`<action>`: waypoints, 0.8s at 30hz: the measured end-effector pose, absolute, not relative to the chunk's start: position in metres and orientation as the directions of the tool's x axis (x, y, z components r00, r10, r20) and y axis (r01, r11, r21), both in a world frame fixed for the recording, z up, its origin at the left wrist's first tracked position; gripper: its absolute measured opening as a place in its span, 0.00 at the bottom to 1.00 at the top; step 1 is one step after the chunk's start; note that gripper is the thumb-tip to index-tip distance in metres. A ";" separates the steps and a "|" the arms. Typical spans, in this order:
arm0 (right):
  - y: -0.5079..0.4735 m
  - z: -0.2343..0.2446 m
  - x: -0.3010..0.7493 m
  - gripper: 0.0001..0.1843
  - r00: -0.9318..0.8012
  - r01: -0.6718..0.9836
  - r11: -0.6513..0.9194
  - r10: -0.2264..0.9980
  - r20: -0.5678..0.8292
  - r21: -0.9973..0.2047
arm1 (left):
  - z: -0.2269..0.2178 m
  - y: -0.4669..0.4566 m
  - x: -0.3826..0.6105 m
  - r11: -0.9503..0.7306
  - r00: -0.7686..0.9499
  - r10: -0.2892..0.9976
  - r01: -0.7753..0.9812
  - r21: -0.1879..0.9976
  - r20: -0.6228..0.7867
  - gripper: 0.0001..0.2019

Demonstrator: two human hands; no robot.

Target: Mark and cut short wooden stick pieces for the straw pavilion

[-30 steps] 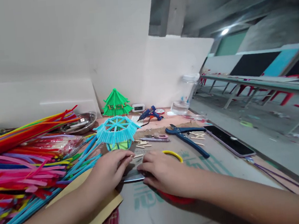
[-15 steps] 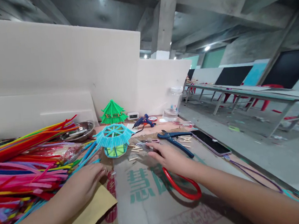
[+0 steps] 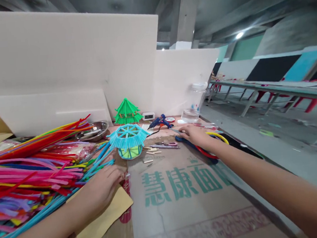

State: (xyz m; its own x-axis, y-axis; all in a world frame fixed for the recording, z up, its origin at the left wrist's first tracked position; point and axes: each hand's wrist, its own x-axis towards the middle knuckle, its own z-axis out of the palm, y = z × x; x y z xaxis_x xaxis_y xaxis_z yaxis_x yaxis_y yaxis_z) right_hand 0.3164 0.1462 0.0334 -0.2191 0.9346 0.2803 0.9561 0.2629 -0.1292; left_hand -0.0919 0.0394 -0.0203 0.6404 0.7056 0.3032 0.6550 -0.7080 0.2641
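Head camera is showing the right hand (image 3: 195, 136) gripping scissors (image 3: 204, 152) with red and yellow handles, to the right of the blue-roofed model pavilion (image 3: 128, 137); its fingers are closing around them near the blades, the tip pointing toward the pavilion. Dark blue cutters (image 3: 185, 142) are lying partly under that hand. Nearer the wearer than the pavilion and to its left, the left hand (image 3: 108, 181) is hovering or resting by the brown paper (image 3: 106, 217), fingers loosely curving; whether it is holding anything cannot be told. Behind the pavilion to the left, a metal bowl (image 3: 103, 126) is holding something whitish. Left of the pavilion, clear plastic packets (image 3: 79, 150) are containing red and pale pieces, too blurred to identify. Far right behind the pavilion, a white-lidded clear bottle (image 3: 193, 112) is showing small blue and red specks.
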 end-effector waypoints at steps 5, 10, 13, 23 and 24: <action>0.152 0.022 0.324 0.15 -0.180 0.962 0.236 0.928 0.326 -0.139 | -0.014 0.039 -0.090 -0.696 0.634 0.714 0.686 0.212 0.297 0.12; 0.126 0.037 0.307 0.20 -0.153 0.922 0.279 0.899 0.411 -0.268 | 0.014 0.038 -0.072 -0.633 0.548 0.764 0.738 0.235 0.340 0.13; 0.094 0.041 0.277 0.25 -0.251 0.834 0.372 0.914 0.320 -0.408 | 0.035 0.038 -0.046 -0.557 0.440 0.816 0.772 0.306 0.373 0.15; 0.040 0.035 0.223 0.34 -0.613 0.344 0.050 0.768 -0.184 -0.938 | 0.023 0.046 0.024 -0.610 0.448 0.785 0.679 0.408 0.427 0.14; 0.044 0.033 0.228 0.31 -0.598 0.420 0.108 0.780 -0.185 -0.901 | 0.021 0.046 0.024 -0.623 0.461 0.775 0.671 0.402 0.433 0.13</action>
